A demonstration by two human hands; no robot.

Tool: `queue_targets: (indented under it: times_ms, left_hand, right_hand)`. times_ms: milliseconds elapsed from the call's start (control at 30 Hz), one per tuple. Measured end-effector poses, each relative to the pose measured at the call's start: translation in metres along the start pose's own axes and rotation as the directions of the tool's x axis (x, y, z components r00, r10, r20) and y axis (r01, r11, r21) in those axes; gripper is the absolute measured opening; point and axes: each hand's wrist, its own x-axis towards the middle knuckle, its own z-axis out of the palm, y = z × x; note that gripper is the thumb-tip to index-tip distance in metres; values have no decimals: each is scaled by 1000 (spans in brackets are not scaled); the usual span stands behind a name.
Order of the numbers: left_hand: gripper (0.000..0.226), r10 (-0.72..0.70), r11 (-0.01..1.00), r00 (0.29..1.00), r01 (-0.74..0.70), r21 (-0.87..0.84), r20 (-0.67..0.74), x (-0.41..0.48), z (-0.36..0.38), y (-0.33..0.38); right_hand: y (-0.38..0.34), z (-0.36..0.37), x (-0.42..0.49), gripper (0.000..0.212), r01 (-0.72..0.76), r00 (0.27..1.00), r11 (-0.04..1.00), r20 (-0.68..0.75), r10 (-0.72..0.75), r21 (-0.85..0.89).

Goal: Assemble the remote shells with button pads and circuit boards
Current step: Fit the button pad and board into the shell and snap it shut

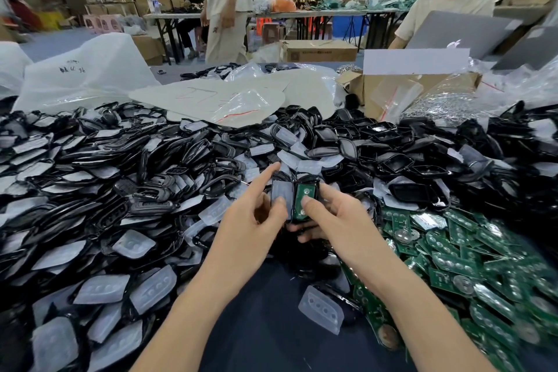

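Observation:
At the middle of the view my left hand (256, 214) holds a black remote shell with a translucent button pad (280, 193) in it, thumb on the pad and index finger pointing up. Right beside it my right hand (332, 214) grips a second black shell with a green circuit board (305, 199) seated in it, thumb pressing on the board. The two shells touch side by side above the dark table.
A big heap of black shells and translucent pads (120, 184) covers the left and far table. Green circuit boards (483, 266) are piled at the right. One loose pad (321, 309) lies near my right forearm. Plastic bags, a cardboard box (404, 90) and people stand beyond.

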Motion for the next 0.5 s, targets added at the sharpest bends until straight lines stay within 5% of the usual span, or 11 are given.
queue_targets:
  times_ms: [500]
  left_hand:
    - [55, 91, 980, 996, -89, 179, -4, -6, 4, -4]
  right_hand:
    - [10, -3, 3, 15, 14, 999, 984, -47, -22, -175]
